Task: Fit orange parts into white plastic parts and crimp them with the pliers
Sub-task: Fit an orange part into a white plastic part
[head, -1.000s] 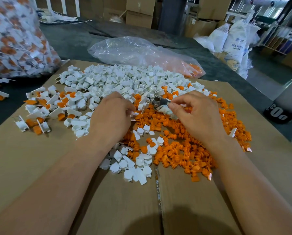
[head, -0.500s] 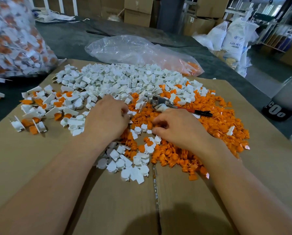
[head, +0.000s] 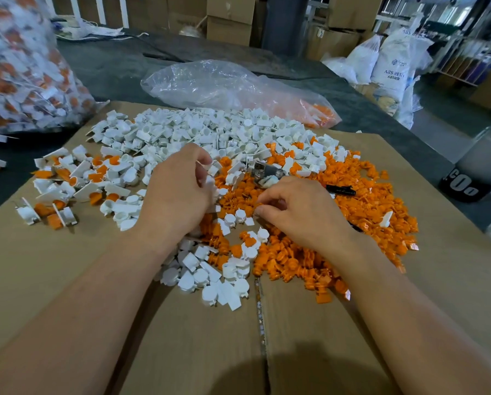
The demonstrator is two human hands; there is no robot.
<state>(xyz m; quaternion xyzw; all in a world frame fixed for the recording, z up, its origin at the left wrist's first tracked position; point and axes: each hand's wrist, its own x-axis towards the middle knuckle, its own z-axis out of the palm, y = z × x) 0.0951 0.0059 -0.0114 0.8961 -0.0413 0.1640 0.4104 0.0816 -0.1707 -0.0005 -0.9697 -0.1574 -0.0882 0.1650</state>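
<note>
Head view shows the job far from finished. A small cluster of fitted pieces [head: 67,189] lies by the left edge of the cardboard [head: 53,280]. A big heap of white parts [head: 181,129] along the far edge and a heap of orange parts [head: 366,201] toward the right edge are yet to be joined. The pliers [head: 264,171] lie on the heaps just beyond the right hand [head: 301,215], in neither hand. The left hand [head: 178,192] is where the heaps meet, fingers curled. The right hand's fingers curl down onto orange parts. Whether either grasps a part I cannot tell. Beyond the far edge a clear bag [head: 224,84] holds a few orange parts at one end. Off the far left corner a full bag [head: 25,75] holds orange-and-white pieces, likely finished.
</note>
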